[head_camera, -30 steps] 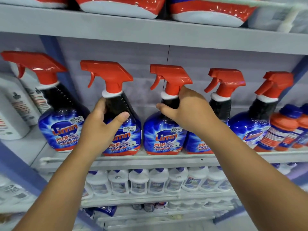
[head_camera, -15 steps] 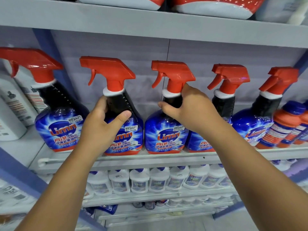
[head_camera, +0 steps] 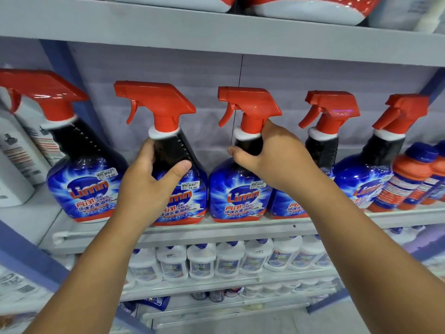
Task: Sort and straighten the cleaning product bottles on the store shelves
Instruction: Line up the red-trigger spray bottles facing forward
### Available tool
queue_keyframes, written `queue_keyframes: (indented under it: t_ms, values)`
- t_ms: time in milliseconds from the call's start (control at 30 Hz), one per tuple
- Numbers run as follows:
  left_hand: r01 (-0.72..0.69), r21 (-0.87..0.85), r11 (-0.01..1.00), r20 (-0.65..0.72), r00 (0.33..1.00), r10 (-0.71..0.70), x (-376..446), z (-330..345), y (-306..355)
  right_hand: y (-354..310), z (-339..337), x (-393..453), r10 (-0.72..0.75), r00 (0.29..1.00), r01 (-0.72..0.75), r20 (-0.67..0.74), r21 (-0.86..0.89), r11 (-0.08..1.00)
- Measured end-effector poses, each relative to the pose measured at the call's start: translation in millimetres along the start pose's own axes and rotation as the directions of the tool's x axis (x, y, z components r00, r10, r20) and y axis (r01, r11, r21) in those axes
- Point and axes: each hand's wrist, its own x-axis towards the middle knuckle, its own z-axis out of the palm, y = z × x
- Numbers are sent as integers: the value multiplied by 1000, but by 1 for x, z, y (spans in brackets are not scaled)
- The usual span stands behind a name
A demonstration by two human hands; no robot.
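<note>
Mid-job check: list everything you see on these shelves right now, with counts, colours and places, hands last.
Blue trigger spray bottles with red nozzles: five, middle shelf, in a row.
Orange bottles with blue caps: at least two, middle shelf, far right.
White bottles with printed labels: a few, far left, partly cut off.
Small white bottles with blue caps: a row, lower shelf; exact count unclear.
Red-and-white packs: at least two, top shelf, bottoms only visible.
Grey metal shelf: several tiers.
Left hand: grips neck of second spray bottle from left.
Right hand: grips neck of third spray bottle.
</note>
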Motion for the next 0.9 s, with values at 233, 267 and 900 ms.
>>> queue_keyframes:
  t_ms: [233, 267, 900]
  values:
    - [-49, -3, 999, 12, 999, 49, -1, -1, 1, -5, 3, -3, 44, 999, -44, -11, 14, 999]
    - [-65, -45, 997, 11, 998, 66, -3, -5, 2, -5, 5, -5, 71, 997, -71, -11, 35, 997]
    - [102, 97, 990, -137, 987, -88, 26, -123, -54, -96, 67, -4, 24, 985, -97, 171, 435, 895]
